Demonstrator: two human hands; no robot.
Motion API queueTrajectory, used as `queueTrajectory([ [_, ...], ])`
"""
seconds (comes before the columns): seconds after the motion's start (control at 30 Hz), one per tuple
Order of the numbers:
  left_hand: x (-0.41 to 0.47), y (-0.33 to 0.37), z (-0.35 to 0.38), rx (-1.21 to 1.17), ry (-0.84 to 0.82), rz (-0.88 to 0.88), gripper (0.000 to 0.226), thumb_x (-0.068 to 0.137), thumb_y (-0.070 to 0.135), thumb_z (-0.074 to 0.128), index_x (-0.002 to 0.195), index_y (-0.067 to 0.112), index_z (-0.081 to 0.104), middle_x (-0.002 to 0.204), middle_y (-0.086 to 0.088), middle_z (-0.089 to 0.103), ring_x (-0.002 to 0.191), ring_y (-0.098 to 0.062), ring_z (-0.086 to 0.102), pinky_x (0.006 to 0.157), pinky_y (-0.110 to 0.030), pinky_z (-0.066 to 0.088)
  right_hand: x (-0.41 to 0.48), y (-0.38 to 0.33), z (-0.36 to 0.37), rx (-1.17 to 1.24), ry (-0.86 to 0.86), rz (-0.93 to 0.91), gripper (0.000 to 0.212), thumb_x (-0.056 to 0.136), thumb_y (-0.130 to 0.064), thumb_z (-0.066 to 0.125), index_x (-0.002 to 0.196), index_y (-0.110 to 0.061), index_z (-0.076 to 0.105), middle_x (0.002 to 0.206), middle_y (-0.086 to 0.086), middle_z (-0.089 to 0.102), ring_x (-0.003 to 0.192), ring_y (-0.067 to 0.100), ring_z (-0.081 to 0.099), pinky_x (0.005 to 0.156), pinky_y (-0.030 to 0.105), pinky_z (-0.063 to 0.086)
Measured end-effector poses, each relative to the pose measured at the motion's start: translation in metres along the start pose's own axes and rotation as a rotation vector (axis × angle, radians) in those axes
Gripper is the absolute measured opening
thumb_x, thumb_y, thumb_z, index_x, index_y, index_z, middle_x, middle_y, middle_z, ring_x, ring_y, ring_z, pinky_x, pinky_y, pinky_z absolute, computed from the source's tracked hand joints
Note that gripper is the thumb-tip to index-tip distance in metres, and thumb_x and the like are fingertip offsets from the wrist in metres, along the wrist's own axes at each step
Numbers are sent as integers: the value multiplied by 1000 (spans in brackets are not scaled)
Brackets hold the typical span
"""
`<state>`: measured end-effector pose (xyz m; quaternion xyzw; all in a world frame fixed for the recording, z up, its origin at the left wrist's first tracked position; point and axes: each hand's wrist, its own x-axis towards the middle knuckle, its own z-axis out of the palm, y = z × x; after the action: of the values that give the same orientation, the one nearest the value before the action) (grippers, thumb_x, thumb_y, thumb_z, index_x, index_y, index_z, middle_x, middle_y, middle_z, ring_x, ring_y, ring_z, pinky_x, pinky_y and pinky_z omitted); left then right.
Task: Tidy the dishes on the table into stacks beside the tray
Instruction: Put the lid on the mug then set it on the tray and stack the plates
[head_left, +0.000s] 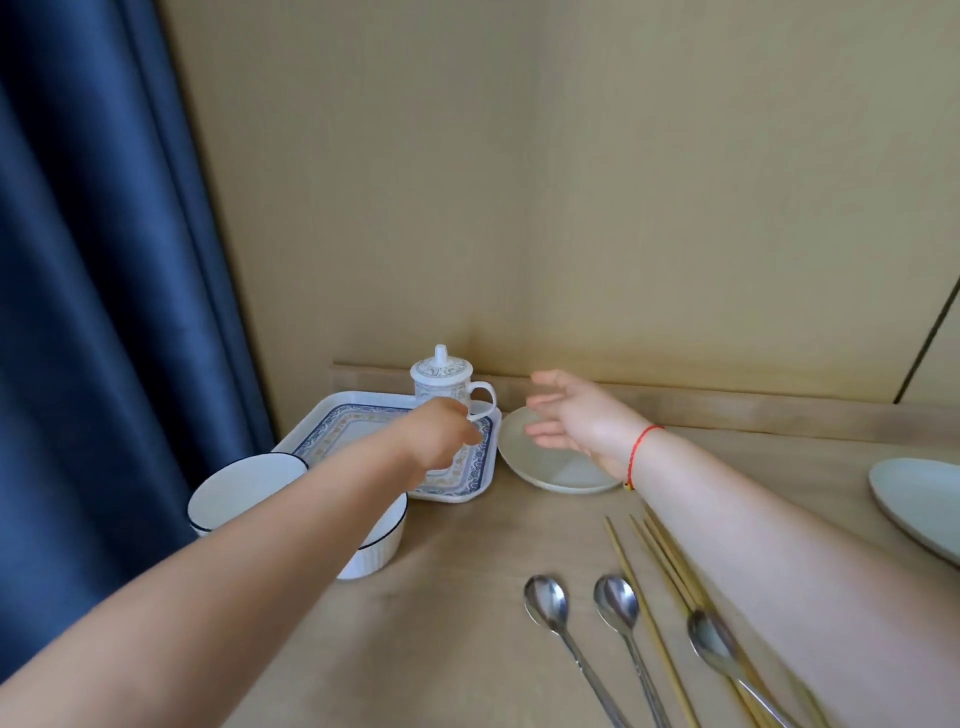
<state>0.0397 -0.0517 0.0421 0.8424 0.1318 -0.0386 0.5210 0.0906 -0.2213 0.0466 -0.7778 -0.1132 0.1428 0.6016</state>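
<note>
A white tray (358, 431) with a blue patterned border lies at the table's back left. On its right end stands a lidded white cup (441, 376). My left hand (441, 436) is in front of the cup with its fingers curled at the handle, hiding the cup's lower body. Just right of the tray sits a small pale plate (561, 475). My right hand (576, 421) hovers over it, fingers straight and holding nothing. Two white bowls with dark rims, one (244, 486) and another (376, 548), stand side by side in front of the tray, partly under my left forearm.
A second pale plate (919, 506) lies at the right edge. Three metal spoons (550, 613) and several bamboo chopsticks (644, 608) lie near the table's front. A blue curtain (104, 260) hangs at the left, and a wall stands close behind the table.
</note>
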Motion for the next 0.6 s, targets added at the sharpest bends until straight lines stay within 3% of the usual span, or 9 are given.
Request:
queueTrajectory([
  [0.07,-11,7,15,-5,-20,40,18,92,7,56,86,23,51,83,2,46,76,-15,48,77,-32,47,-21,-1,-13,-108,-25,-17,44,100,-4,38,143,-15,36,139,16,47,118,37,58,92,36,49],
  [0.13,-19,13,32,3,-50,78,18,91,11,59,105,20,52,101,-1,52,95,-21,50,94,-37,46,-40,1,-29,-207,-39,-26,43,100,-7,40,143,-15,37,137,15,50,119,35,58,95,35,47],
  [0.17,-24,17,43,9,-63,93,21,91,12,59,109,19,51,109,-2,51,100,-21,49,94,-37,46,-49,3,-38,-254,-43,-28,42,100,-9,42,142,-15,39,136,15,51,117,33,59,96,35,47],
  [0.23,-29,24,65,62,-90,117,24,92,12,58,117,13,56,116,-3,49,104,-19,48,90,-32,43,-66,10,-60,-329,-50,-32,39,99,-12,45,138,-14,44,134,15,53,108,25,60,94,33,47],
  [0.3,-36,33,93,83,-118,127,38,93,12,57,131,8,55,126,-6,52,112,-19,49,88,-27,41,-82,19,-85,-396,-45,-34,37,98,-13,48,135,-13,48,131,14,56,102,18,57,83,24,47],
  [0.47,-44,56,149,76,-180,191,36,91,10,60,126,3,59,130,-19,59,94,-18,53,63,-19,44,-108,39,-150,-547,83,-22,33,95,-12,54,128,-10,55,125,10,62,101,13,53,72,15,40],
  [0.53,-45,66,173,58,-200,198,35,91,9,60,125,2,59,130,-19,60,100,-24,59,63,-23,46,-116,49,-180,-557,161,6,34,95,-10,54,129,-6,54,126,13,61,100,13,51,67,8,38],
  [0.6,-45,78,196,62,-223,201,34,92,9,59,125,2,59,130,-18,60,117,-31,59,74,-25,44,-125,57,-210,-544,250,24,35,95,-7,53,130,-2,52,128,16,59,102,14,51,68,8,38],
])
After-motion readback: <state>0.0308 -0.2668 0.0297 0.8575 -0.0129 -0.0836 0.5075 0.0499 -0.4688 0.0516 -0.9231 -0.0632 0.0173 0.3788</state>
